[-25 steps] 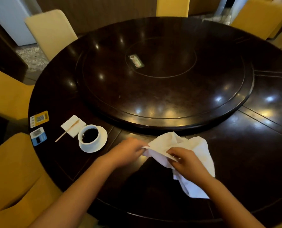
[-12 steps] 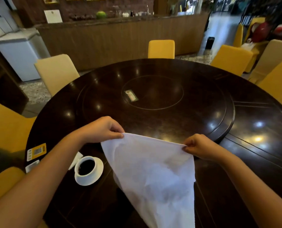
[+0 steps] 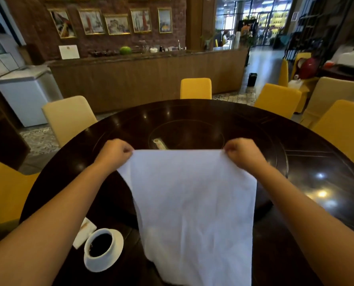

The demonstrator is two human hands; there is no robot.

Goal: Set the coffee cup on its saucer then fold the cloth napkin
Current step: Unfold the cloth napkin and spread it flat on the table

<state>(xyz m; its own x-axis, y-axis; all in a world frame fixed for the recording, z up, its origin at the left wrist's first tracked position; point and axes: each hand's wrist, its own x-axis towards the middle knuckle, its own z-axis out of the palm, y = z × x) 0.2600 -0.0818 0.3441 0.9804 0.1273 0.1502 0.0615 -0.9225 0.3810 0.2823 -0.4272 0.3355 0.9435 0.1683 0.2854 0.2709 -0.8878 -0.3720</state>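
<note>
A white cloth napkin (image 3: 192, 207) hangs spread out flat in the air above the dark round table (image 3: 308, 182). My left hand (image 3: 115, 151) pinches its upper left corner and my right hand (image 3: 241, 151) pinches its upper right corner, so the top edge is stretched straight between them. The lower part of the cloth drapes down toward the table's near edge. At the lower left a white coffee cup (image 3: 99, 244) filled with dark coffee stands on its white saucer (image 3: 118, 250), left of the napkin and under my left forearm.
A small white paper packet (image 3: 85, 232) lies just behind the saucer. A raised turntable (image 3: 192, 124) fills the table's middle, with a small card (image 3: 159, 143) on it. Yellow chairs (image 3: 195, 88) ring the table. A wooden counter (image 3: 147, 77) stands beyond.
The napkin went from a crumpled bundle on the table to being lifted and spread wide between both hands. My hands moved apart and up, and my view tilted upward.
</note>
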